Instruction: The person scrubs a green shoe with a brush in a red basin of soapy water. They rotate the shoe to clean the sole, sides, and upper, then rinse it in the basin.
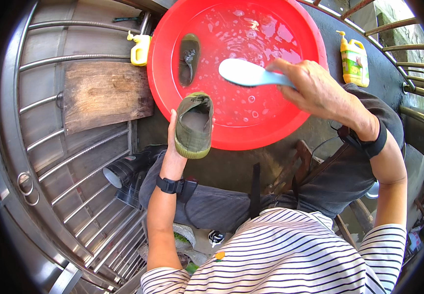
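My left hand (pixel 173 139) is closed around an olive-green canvas shoe (pixel 192 144), its opening facing up, at the near-left rim of a big red basin (pixel 160 93). Most of those fingers are hidden behind the shoe. My right hand (pixel 315 88) grips the light-blue handle of a white-backed scrub brush (pixel 244 72) over the basin, bristles turned down and barely visible. Brush and shoe are apart. A second olive shoe (pixel 189 61) lies in the sudsy water at the basin's left side.
A yellow pump bottle (pixel 141 49) stands left of the basin, beside a wooden board (pixel 105 95) against metal railings (pixel 74 169). Another yellow pump jug (pixel 354 61) stands to the right. Dark boots (pixel 128 171) and my knees flank the near side.
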Demonstrator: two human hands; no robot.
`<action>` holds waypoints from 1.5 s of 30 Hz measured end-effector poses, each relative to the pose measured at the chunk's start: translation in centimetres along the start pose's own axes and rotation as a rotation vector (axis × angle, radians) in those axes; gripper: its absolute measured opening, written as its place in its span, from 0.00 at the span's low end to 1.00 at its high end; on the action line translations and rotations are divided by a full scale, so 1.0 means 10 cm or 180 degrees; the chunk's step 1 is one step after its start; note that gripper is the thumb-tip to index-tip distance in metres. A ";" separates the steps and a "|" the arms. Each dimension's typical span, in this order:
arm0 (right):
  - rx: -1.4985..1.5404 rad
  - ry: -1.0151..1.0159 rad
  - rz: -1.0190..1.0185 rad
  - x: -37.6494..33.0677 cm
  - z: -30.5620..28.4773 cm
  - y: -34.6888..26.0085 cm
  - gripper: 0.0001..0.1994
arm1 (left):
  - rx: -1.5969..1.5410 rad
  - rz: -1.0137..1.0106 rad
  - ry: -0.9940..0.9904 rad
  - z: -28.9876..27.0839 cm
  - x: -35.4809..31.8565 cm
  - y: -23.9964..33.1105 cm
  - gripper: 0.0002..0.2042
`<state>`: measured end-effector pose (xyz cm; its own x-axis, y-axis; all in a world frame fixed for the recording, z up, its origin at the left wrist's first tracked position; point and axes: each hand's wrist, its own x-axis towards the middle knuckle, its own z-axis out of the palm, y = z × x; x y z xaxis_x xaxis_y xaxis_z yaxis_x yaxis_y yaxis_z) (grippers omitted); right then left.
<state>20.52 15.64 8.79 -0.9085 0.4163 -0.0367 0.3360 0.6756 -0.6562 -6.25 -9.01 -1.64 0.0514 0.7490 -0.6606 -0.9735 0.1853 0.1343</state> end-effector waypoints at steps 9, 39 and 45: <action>0.0632 -0.0550 0.0006 -0.03 -0.03 0.01 0.10 | 0.0382 0.0136 0.0410 0.27 -0.03 -0.10 0.37; 0.2427 0.1728 0.1153 0.57 0.10 0.01 0.19 | 0.2614 0.2186 0.0070 1.08 0.17 0.09 0.13; 0.2179 0.2213 0.0991 0.60 0.07 0.00 0.18 | 0.3263 0.1761 0.0430 1.03 0.45 -0.28 0.09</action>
<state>14.91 17.73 8.02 -0.3870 0.9218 0.0232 0.1207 0.0755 -0.9898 -1.03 0.41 2.59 -0.4068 0.8259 -0.3905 -0.2174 0.3276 0.9195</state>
